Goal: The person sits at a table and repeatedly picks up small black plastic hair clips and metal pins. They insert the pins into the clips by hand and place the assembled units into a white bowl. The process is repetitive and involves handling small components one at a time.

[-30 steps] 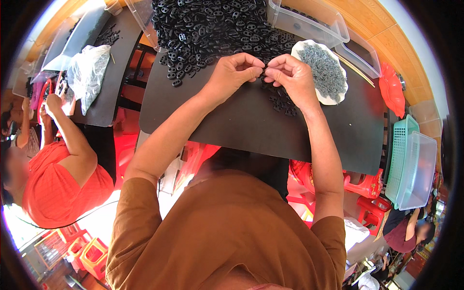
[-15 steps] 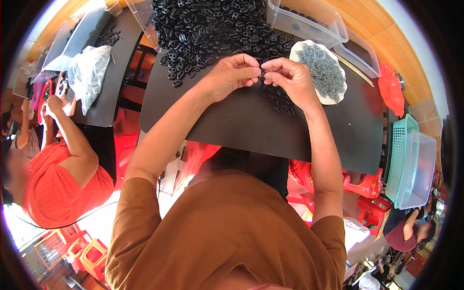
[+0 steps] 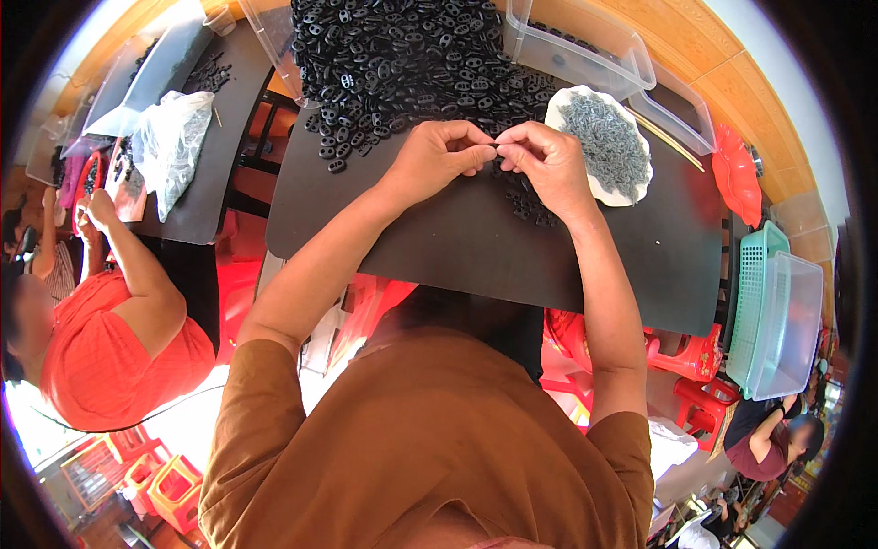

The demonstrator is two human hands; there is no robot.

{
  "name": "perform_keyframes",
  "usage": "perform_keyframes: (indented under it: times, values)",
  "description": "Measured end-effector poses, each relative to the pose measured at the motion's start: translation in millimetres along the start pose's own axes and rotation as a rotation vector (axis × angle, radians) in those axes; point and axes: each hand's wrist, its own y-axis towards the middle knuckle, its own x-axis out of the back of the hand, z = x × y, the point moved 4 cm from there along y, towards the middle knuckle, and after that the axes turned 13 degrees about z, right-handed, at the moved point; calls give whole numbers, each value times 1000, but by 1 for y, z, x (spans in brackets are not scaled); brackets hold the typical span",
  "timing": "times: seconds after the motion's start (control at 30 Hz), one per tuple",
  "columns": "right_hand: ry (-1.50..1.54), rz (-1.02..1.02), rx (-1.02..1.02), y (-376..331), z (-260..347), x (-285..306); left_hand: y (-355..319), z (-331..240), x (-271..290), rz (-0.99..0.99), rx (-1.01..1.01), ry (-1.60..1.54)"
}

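My left hand (image 3: 441, 157) and my right hand (image 3: 542, 165) meet fingertip to fingertip over a black table (image 3: 476, 247), pinching a small black plastic piece (image 3: 495, 148) between them. Just beyond the hands lies a big heap of the same black pieces (image 3: 402, 64). A few more black pieces (image 3: 529, 203) lie under my right hand. To the right of my right hand sits a white plate (image 3: 599, 190) filled with small grey metal parts (image 3: 604, 142).
Clear plastic bins (image 3: 585, 55) stand at the table's far side. A red tray (image 3: 736, 174), a green basket (image 3: 752, 302) and a clear tub (image 3: 794, 320) are at the right. A person in red (image 3: 110, 339) works at another dark table (image 3: 197, 174) on the left, beside a plastic bag (image 3: 169, 137).
My two hands have stayed together at the same spot, with only small finger movements on the black piece. The person at the left has shifted slightly.
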Motion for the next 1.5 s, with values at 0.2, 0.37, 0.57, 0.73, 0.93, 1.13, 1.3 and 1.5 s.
perform_keyframes:
  times: [0.2,0.37,0.57,0.73,0.93,1.13,1.3,1.5]
  values:
    - [266,-88,-14,2,-2,6,1,9,3,-25,-38,-411]
    - [200,-88,-28,2,-7,5,1,4,-2,-44,-38,-456]
    - [237,-83,-13,2,-6,6,0,6,3,-53,-53,-261]
    - [227,-84,29,2,-5,4,0,8,2,-82,-55,-283]
    - [234,-95,31,2,-3,3,0,5,1,-83,-53,-283]
    - [152,-114,47,2,1,1,-1,2,0,-76,-67,-239]
    - [45,-134,54,1,3,0,-2,2,0,-88,-58,-189]
    - [-90,-101,97,1,8,0,0,4,-2,-77,-25,-89]
